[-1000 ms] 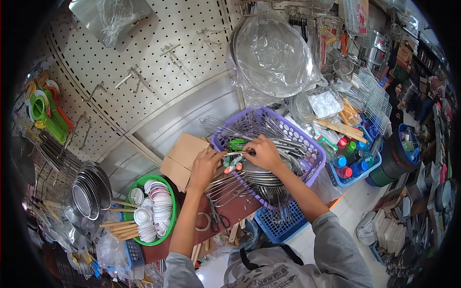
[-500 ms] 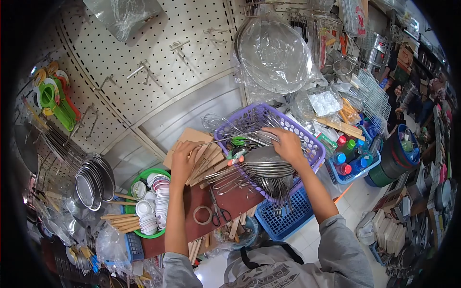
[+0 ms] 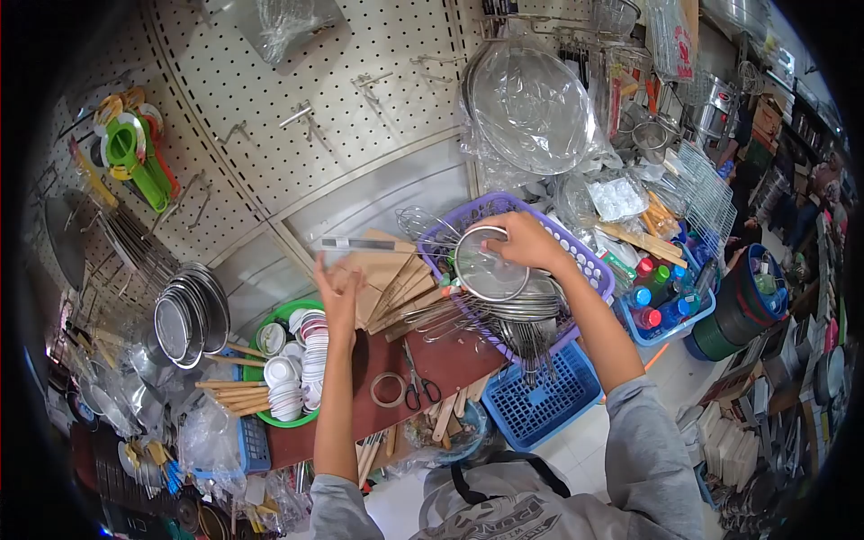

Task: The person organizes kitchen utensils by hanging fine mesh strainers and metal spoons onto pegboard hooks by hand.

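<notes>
My right hand (image 3: 517, 238) grips a round mesh strainer (image 3: 491, 277) by its metal rim, the mesh facing up towards me. A flat handle (image 3: 360, 244) seems to run left from it. My left hand (image 3: 338, 292) is raised below that handle, fingers apart and slightly blurred, holding nothing. Below the strainer, a stack of similar metal strainers (image 3: 526, 306) lies over the front of a purple basket (image 3: 576, 247), which also holds wire whisks (image 3: 423, 225). Brown cardboard pieces (image 3: 387, 274) lie between my hands.
Scissors (image 3: 419, 385) and a tape roll (image 3: 388, 390) rest on the red-brown table (image 3: 346, 423). A green basket (image 3: 310, 418) of white spoons and small dishes stands left. A blue basket (image 3: 540, 409) sits below; bottles (image 3: 661, 292) stand right. Hooks line the pegboard (image 3: 360, 40) behind.
The strainer has turned from nearly edge-on to show its round mesh. My left hand has come off the handle and opened; my right hand now holds the rim. The view has shifted slightly.
</notes>
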Tool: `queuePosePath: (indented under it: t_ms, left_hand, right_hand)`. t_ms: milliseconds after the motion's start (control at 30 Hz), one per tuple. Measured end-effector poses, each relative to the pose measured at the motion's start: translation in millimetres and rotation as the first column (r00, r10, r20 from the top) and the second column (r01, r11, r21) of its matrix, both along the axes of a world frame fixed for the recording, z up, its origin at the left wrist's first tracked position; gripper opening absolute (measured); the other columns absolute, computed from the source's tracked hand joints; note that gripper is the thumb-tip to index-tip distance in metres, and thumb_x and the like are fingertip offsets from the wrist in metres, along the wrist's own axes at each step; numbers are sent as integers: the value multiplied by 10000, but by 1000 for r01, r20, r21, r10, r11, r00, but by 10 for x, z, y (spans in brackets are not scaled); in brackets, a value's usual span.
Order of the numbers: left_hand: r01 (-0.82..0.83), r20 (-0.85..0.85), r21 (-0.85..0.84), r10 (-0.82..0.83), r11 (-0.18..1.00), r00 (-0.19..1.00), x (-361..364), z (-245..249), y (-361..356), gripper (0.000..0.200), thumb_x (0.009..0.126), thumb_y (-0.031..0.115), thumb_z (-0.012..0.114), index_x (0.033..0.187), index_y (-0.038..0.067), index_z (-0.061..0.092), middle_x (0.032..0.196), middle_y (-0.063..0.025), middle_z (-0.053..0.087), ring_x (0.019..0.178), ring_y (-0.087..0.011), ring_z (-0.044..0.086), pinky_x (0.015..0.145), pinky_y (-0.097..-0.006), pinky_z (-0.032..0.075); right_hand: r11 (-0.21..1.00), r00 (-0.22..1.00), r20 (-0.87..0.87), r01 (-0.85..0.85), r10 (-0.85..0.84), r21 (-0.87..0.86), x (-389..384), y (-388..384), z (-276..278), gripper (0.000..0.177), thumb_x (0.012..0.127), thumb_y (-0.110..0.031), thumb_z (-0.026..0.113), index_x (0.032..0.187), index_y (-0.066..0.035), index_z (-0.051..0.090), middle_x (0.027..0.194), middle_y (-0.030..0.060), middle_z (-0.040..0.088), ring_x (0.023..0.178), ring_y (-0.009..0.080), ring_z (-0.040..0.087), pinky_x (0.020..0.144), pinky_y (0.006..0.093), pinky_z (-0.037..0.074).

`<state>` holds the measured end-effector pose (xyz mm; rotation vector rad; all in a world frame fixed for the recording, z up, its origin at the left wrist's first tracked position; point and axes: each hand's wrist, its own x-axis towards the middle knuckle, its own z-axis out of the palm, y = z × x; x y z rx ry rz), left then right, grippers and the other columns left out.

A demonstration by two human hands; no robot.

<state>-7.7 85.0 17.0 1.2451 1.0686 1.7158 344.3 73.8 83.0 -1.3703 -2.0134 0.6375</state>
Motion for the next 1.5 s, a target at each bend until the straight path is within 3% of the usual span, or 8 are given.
queuePosePath:
  t_ms: [100, 300, 433, 733, 1000, 1233, 1333, 1500]
  left_hand:
    - [249, -182, -251, -298, 935, 937, -78, -93, -143, 497, 1054, 220, 629, 1518, 113, 485, 1263, -103, 605, 1049, -136, 637, 885, -311, 557]
    - [480, -124, -355, -550, 802, 826, 179, 202, -744, 479, 1095, 336, 553, 1514, 111, 502, 1212, -74, 643, 1021, -126, 635, 885, -315, 543]
    - [378, -281, -272, -449, 885, 848, 183, 230, -1086, 525, 1069, 281, 598, 1520, 42, 474, 1382, -98, 602, 1287, -186, 547, 1116, -337, 405]
    - [342, 60, -421, -350, 840, 935, -494, -152, -1498, 489, 1005, 71, 659, 1470, 25, 516, 1283, -84, 642, 1178, -167, 591, 1031, -310, 465]
    - [144, -199, -396, -237, 907, 951, -1183, -517, -1961, 471, 981, 51, 690, 1433, 26, 561, 1268, -63, 663, 1153, -144, 584, 1013, -305, 469]
    - [-72, -227, -426, -30, 902, 973, -1568, -626, -2457, 430, 977, 94, 728, 1380, 2, 612, 1206, -58, 695, 1090, -121, 603, 969, -292, 490]
    - [-134, -234, -400, 40, 907, 971, -1707, -712, -2578, 430, 981, 117, 740, 1377, -4, 625, 1183, -47, 708, 1058, -113, 615, 941, -284, 504]
    - [-100, -198, -406, 19, 908, 980, -1898, -805, -2743, 418, 1003, 155, 731, 1380, 4, 632, 1207, -40, 706, 1091, -112, 609, 960, -289, 500]
  right_hand:
    - [978, 962, -262, -126, 80, -165, -148, 59, -1, 349, 949, -87, 681, 1296, -104, 720, 1053, 85, 783, 928, 167, 711, 839, 335, 562]
    - [923, 884, -416, -321, 212, -212, -613, -161, -103, 438, 959, -2, 608, 1395, -46, 626, 1247, 78, 707, 1120, 167, 641, 981, 322, 516]
    - [937, 873, -434, -314, 222, -154, -987, -486, -238, 499, 944, 32, 563, 1436, -49, 576, 1297, 148, 673, 1202, 230, 635, 1026, 348, 500]
    - [860, 834, -445, -458, 327, -226, -1758, -790, -745, 583, 1009, 18, 516, 1567, -110, 403, 1396, 193, 588, 1323, 262, 551, 1126, 371, 419]
    - [785, 840, -383, -516, 385, -343, -2446, -1031, -1018, 524, 973, -94, 608, 1477, -114, 467, 1259, 218, 699, 1132, 373, 710, 979, 450, 531]
    - [750, 790, -335, -603, 514, -270, -3125, -1011, -1548, 442, 951, -153, 694, 1376, -88, 590, 1195, 198, 736, 1105, 315, 733, 953, 423, 538]
    - [706, 771, -262, -637, 581, -310, -3282, -1057, -1348, 403, 973, -88, 683, 1366, -56, 598, 1136, 113, 740, 1024, 157, 703, 873, 339, 543]
    - [645, 595, -571, -751, 565, -144, -3632, -994, -1243, 436, 1035, -100, 625, 1462, -85, 540, 1185, 100, 730, 1060, 144, 705, 850, 284, 557]
